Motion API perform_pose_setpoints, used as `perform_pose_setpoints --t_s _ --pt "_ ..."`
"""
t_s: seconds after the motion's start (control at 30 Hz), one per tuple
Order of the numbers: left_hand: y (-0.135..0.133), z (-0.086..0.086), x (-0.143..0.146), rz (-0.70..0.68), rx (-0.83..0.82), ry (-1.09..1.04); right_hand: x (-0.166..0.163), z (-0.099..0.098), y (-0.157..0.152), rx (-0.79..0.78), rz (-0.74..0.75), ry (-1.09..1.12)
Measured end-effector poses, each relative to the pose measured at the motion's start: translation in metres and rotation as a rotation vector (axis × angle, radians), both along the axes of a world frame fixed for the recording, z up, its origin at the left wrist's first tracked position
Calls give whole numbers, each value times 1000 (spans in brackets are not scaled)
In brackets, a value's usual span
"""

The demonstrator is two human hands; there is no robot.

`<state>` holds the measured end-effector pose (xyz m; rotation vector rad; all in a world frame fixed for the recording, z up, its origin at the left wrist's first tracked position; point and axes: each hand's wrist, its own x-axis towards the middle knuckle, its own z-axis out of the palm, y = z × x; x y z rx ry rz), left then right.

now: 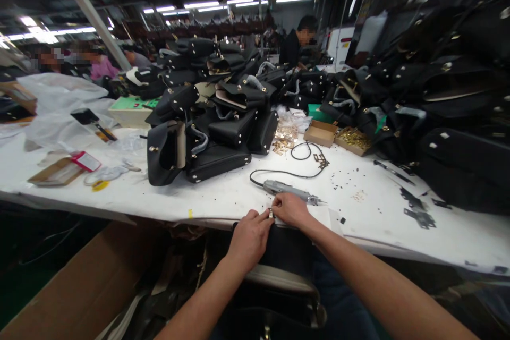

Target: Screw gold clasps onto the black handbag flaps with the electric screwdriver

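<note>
A black handbag (289,252) lies on my lap against the table's front edge, its pale-lined opening towards me. My left hand (250,238) is closed on the bag's far edge, fingertips beside a small shiny metal fitting (271,213). On the other side of that fitting, the fingers of my right hand (291,209) are pinched together; whatever they hold is too small or hidden to make out. Just beyond my right hand lies a grey electric screwdriver (281,188), its bit pointing right and its black cord (279,171) looping away behind it.
Many black handbags (219,162) are piled across the table (215,196). Behind the screwdriver stand cardboard boxes, one with gold-coloured hardware (353,141). Small black bits (346,180) and flat black parts (416,210) lie on the right. A person (292,48) is at the back.
</note>
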<state>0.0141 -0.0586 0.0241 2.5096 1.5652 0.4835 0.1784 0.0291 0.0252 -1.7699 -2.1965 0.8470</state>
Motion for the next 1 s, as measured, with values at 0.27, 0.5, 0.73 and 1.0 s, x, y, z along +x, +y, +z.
perform_pose_setpoints --t_s 0.27,0.5,0.73,1.0 --pt "4 -1 -4 -20 53 -13 -2 1 -3 52 -29 39" --pt "9 2 0 -53 53 64 -1 2 -2 49 -37 50" --pt "9 -4 -1 -31 126 55 -2 -3 0 62 -39 58" --pt "5 -6 -1 -9 122 54 -2 -6 -5 102 -38 52"
